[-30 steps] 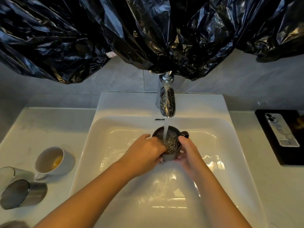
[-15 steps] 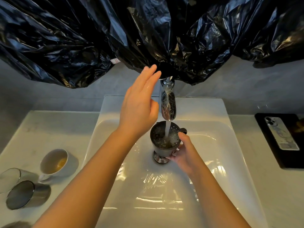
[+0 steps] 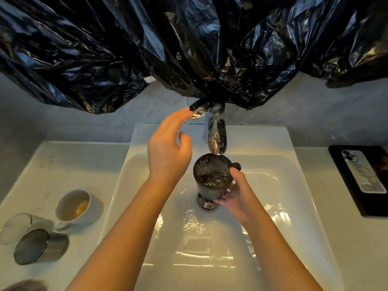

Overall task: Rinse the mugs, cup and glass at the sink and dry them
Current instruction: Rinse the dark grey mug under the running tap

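Right hand has its fingers wrapped round the dark mug, held mid-sink right under the spout, full of bubbly water. Left hand is up at the back of the sink, fingers loose and straight, tips on the tap lever. Left of the sink on the bench: white cup, glass, grey mug.

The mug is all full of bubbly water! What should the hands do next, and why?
Probably the left hand should push the tap lever to shut off the water: its fingers are at the lever, and the dark mug, held under the spout by the right hand, looks full to the brim.
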